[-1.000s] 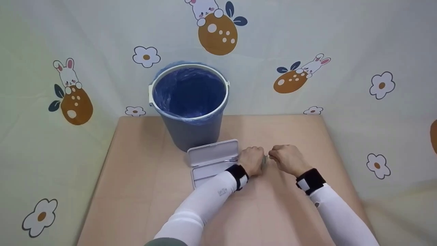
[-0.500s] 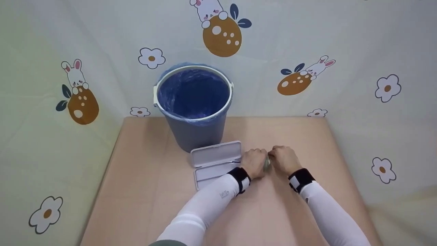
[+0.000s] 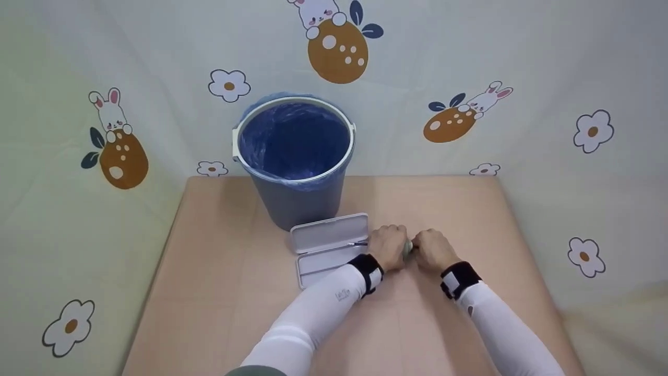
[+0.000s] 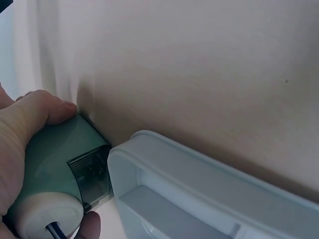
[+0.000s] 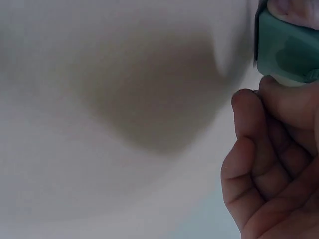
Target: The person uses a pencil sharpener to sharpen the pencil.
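My left hand (image 3: 388, 245) grips a green pencil sharpener (image 4: 55, 154) with a round white face and a see-through dark drawer. From that face sticks out a dark pencil (image 4: 56, 230); left of the hand, in the head view, a thin dark stick (image 3: 359, 244) shows. On the sharpener's opposite side, my right hand (image 3: 434, 248) has its thumb and index fingertip together. In the right wrist view, that pinch lies close below the green body (image 5: 286, 47), and its fingers are curled. Whatever is between the fingertips is almost wholly hidden.
An open pale case (image 3: 329, 235) lies left of the hands, its edge close against the sharpener in the left wrist view. Behind it stands a grey-blue bin (image 3: 300, 206) with a blue liner. The beige table (image 3: 235, 313) meets a printed curtain (image 3: 396, 115) at the back.
My right hand has come left and nearer to the sharpener, then down a little toward me. The left hand keeps its grip on the sharpener. The head view has shifted slightly.
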The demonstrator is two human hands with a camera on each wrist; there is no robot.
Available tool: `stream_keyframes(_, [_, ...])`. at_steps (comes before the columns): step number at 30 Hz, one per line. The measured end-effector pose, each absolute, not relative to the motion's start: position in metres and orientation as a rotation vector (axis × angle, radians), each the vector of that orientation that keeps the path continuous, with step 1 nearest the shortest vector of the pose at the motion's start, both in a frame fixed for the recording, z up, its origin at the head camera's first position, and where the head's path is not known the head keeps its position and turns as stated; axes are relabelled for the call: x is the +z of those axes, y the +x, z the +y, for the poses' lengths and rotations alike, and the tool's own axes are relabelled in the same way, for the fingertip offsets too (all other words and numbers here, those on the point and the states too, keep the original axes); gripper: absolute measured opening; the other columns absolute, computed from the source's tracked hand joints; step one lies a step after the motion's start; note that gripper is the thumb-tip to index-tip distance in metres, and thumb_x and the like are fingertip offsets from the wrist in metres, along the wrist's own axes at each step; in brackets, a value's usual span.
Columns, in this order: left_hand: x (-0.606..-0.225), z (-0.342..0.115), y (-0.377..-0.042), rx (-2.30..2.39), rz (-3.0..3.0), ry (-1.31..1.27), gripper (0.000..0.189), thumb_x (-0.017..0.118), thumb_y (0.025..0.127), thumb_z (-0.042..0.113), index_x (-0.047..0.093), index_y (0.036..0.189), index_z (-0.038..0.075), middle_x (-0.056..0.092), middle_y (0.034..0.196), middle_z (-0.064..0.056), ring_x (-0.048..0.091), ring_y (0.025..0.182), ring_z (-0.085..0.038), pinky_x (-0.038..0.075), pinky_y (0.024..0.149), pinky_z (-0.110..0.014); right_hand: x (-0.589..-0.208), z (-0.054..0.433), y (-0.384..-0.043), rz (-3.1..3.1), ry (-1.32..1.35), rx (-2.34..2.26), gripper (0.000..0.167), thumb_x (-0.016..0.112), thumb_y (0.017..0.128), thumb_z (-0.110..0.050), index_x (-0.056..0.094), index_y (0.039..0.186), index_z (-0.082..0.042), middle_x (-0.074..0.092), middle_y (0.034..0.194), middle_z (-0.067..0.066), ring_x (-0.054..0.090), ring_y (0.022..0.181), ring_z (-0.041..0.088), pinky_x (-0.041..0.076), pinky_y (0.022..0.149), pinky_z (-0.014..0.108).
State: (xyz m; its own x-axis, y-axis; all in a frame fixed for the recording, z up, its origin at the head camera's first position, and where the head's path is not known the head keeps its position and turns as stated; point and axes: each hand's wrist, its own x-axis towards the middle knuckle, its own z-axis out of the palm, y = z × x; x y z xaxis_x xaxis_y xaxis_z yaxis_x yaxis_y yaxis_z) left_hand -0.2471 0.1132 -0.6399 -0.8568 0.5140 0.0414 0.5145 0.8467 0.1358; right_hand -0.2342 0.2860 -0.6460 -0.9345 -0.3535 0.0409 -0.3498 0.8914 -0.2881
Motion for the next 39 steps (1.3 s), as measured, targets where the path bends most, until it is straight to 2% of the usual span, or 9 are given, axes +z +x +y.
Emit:
stream_keyframes(5, [-0.64, 0.115, -0.248, -0.218, -3.013, -0.814, 0.049, 0.096, 0.076, 0.036, 0.072, 0.112, 0.014, 0.081, 0.106, -0.003, 0.08, 0.098, -0.026, 0.067, 0.079, -0.04, -0.643, 0.289, -0.231, 2.963, -0.635, -0.524, 0.028, 0.077, 0.083, 0.006, 0.071, 0.06, -0.01, 0.066, 0.062, -0.001, 0.051, 0.061, 0.014, 0.049, 0.057, 0.035])
stream_keyframes(11, [-0.642, 0.116, -0.247, -0.217, -3.019, -0.802, 0.048, 0.095, 0.077, 0.036, 0.072, 0.113, 0.014, 0.081, 0.105, -0.004, 0.08, 0.096, -0.026, 0.066, 0.077, -0.04, -0.64, 0.289, -0.224, 2.922, -0.654, -0.506, 0.024, 0.076, 0.076, 0.008, 0.075, 0.063, -0.011, 0.068, 0.063, -0.003, 0.051, 0.061, 0.012, 0.048, 0.058, 0.034])
stream_keyframes(20, [-0.642, 0.118, -0.246, -0.213, -3.034, -0.8, 0.051, 0.095, 0.077, 0.04, 0.073, 0.114, 0.014, 0.082, 0.107, -0.004, 0.08, 0.098, -0.026, 0.067, 0.08, -0.04, -0.637, 0.289, -0.215, 2.961, -0.697, -0.433, 0.021, 0.083, 0.078, 0.003, 0.077, 0.064, -0.012, 0.063, 0.059, -0.004, 0.048, 0.059, 0.011, 0.045, 0.054, 0.03])
stream_keyframes(26, [-0.643, 0.118, -0.245, -0.199, -3.025, -0.792, 0.052, 0.096, 0.076, 0.044, 0.073, 0.113, 0.015, 0.083, 0.106, -0.003, 0.081, 0.097, -0.025, 0.067, 0.077, -0.04, -0.633, 0.293, -0.211, 2.925, -0.806, -0.464, 0.019, 0.081, 0.078, 0.007, 0.081, 0.068, -0.009, 0.06, 0.057, -0.007, 0.043, 0.058, 0.006, 0.041, 0.054, 0.024])
stream_keyframes(28, [-0.643, 0.119, -0.245, -0.195, -3.024, -0.784, 0.052, 0.096, 0.076, 0.044, 0.073, 0.113, 0.015, 0.083, 0.107, -0.003, 0.081, 0.097, -0.025, 0.067, 0.076, -0.04, -0.629, 0.294, -0.211, 2.918, -0.856, -0.469, 0.018, 0.082, 0.078, 0.008, 0.083, 0.072, -0.008, 0.064, 0.058, -0.005, 0.043, 0.057, 0.005, 0.044, 0.055, 0.024])
stream_keyframes(33, [-0.641, 0.119, -0.245, -0.187, -3.029, -0.781, 0.042, 0.09, 0.083, 0.039, 0.074, 0.113, 0.014, 0.083, 0.107, -0.003, 0.081, 0.096, -0.026, 0.067, 0.076, -0.041, -0.616, 0.295, -0.208, 2.922, -0.935, -0.467, 0.02, 0.082, 0.077, 0.01, 0.085, 0.075, -0.01, 0.076, 0.066, 0.0, 0.054, 0.059, 0.005, 0.051, 0.057, 0.029])
stream_keyframes(39, [-0.64, 0.12, -0.244, -0.173, -2.999, -0.79, 0.036, 0.087, 0.086, 0.037, 0.074, 0.11, 0.014, 0.083, 0.102, -0.003, 0.081, 0.092, -0.025, 0.067, 0.072, -0.04, -0.603, 0.297, -0.204, 2.925, -0.913, -0.491, 0.019, 0.084, 0.085, 0.006, 0.086, 0.076, -0.011, 0.079, 0.07, -0.002, 0.057, 0.061, 0.005, 0.05, 0.061, 0.026])
